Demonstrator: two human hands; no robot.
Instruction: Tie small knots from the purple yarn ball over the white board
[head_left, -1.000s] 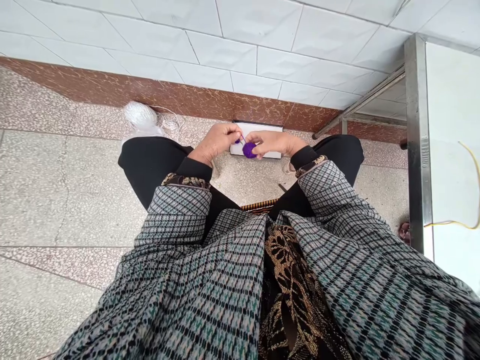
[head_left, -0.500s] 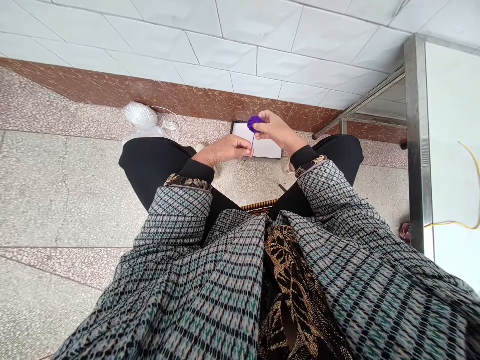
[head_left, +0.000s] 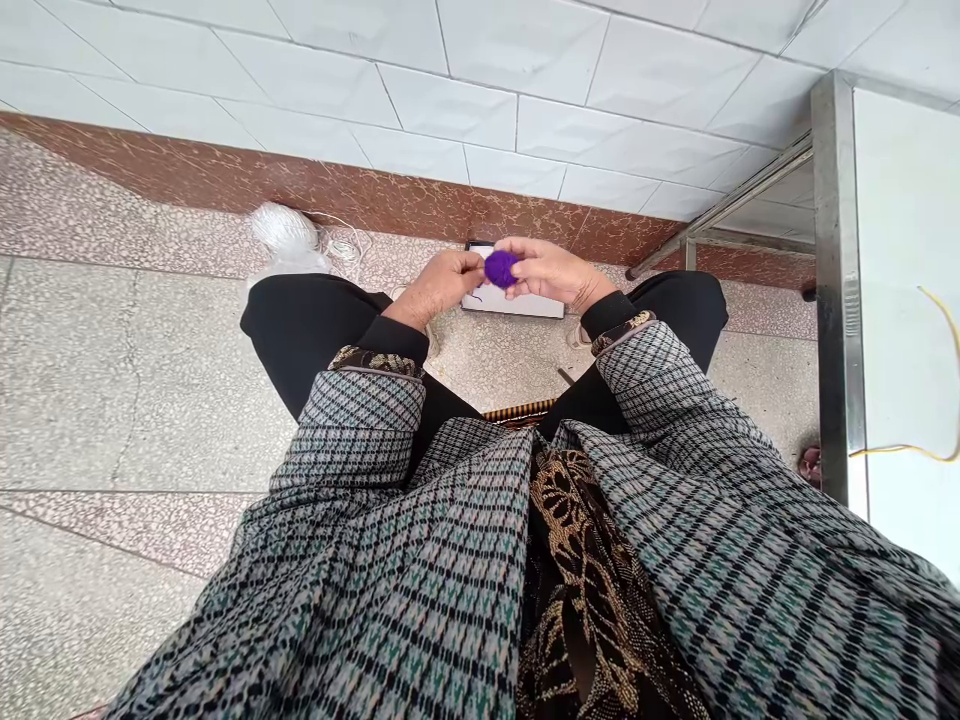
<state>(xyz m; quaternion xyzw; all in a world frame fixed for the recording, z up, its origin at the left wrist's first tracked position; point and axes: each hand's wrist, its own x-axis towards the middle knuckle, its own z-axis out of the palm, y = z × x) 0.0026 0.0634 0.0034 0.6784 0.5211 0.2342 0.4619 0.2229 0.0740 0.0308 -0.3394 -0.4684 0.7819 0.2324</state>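
A small purple ball of yarn (head_left: 501, 269) is gripped between the thumb and fingers of my right hand (head_left: 551, 272). To its left, my left hand (head_left: 444, 283) is closed in a pinch close against the ball. A short purple yarn tail (head_left: 475, 295) hangs below the left fingertips, so the left hand pinches the yarn end. Both hands are above a shallow white tray with a dark rim (head_left: 525, 303), which they partly cover.
A ball of white twine (head_left: 283, 230) with loose strands lies on the floor by the wall, left of my knee. At the right stands a metal-framed table (head_left: 836, 300) with a yellow cord (head_left: 907, 450) on its top. The tiled wall (head_left: 450, 120) rises close in front.
The purple ball has come down and slightly left, turning in my right hand. My left hand has moved up and left beside it; the yarn stretched between the hands is no longer taut.
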